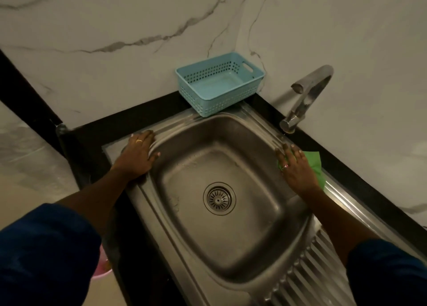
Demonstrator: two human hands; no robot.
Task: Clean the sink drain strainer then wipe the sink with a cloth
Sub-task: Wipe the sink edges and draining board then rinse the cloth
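Note:
A steel sink (254,141) fills the middle of the view, with a round metal drain strainer (219,199) seated in the drain at the bottom of the basin. My left hand (137,154) lies flat on the sink's left rim, fingers spread, holding nothing. My right hand (297,167) presses flat on a green cloth (315,164) that lies on the sink's right rim; most of the cloth is hidden under the hand.
A light blue perforated basket (219,84) stands at the sink's back edge against the marble wall. A steel tap (305,97) rises at the back right. A ribbed drainboard (312,271) runs along the near right. A pink object (101,266) shows low at the left.

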